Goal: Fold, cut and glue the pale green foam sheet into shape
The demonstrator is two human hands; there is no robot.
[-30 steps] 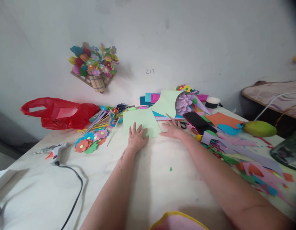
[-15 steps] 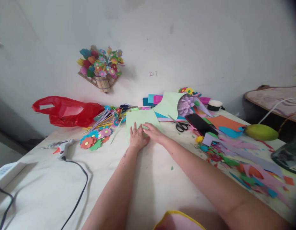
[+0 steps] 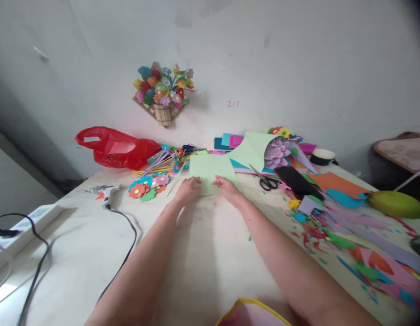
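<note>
A light green sheet of paper [image 3: 211, 170] lies flat on the table ahead of me. My left hand [image 3: 188, 190] is at its near left corner, with loosely bent fingers resting on or just over the paper. On the near right side of the sheet is my right hand [image 3: 227, 189], its fingers also slightly bent and pointing inward. Neither hand shows a grip on the paper. Behind the sheet, a rolled light green cone [image 3: 252, 147] holds a lilac paper flower [image 3: 277, 152]. Black-handled scissors [image 3: 267, 182] lie to the right of my right hand.
On the left are a glue gun [image 3: 109, 194], a power strip [image 3: 33, 224], cut paper flowers [image 3: 147, 186] and a red plastic bag [image 3: 123, 149]. A phone [image 3: 296, 182], a green fruit [image 3: 396, 204], a tape roll [image 3: 322, 156] and coloured scraps [image 3: 345, 240] lie right. A flower basket [image 3: 163, 114] hangs on the wall.
My hands, earlier close together on the middle of the sheet, have moved apart to its near left and right sides. The view has shifted left.
</note>
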